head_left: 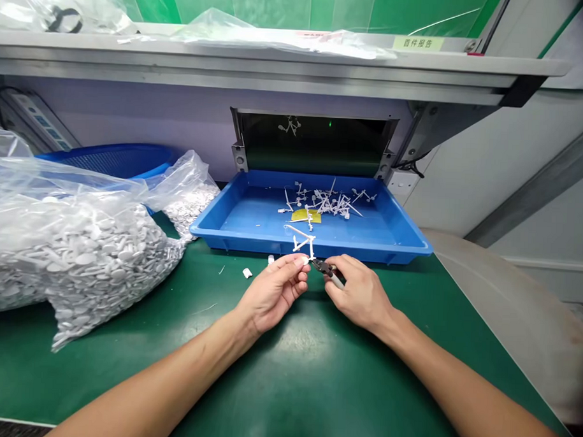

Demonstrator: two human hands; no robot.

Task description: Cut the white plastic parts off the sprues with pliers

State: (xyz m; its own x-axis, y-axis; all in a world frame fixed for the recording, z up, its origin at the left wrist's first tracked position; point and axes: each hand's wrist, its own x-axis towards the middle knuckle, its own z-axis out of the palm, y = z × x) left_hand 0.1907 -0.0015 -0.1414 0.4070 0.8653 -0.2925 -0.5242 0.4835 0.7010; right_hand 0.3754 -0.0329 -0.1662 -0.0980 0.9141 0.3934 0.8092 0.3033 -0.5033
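Note:
Between the thumb and fingers of my left hand (277, 289) is a small white plastic part on a branching white sprue (311, 246), whose arms point up toward the tray. My right hand (360, 292) is wrapped round a pair of side cutters (328, 271). Their dark jaws meet the sprue right beside my left fingertips; whether the blades are closed is too small to tell. Just beyond both hands stands a blue tray (252, 238) with several white sprues (337, 204) and a yellow piece (298, 215) in it. A small white piece (247, 273) lies on the green table left of my hands.
Clear bags of small white parts (108, 257) fill the table's left side, before a blue basket (116, 158). Behind the tray is a wall opening (318, 143) with a sprue inside. A metal-edged shelf (258, 71) overhangs the back. A pale sack-like form (499, 302) stands right.

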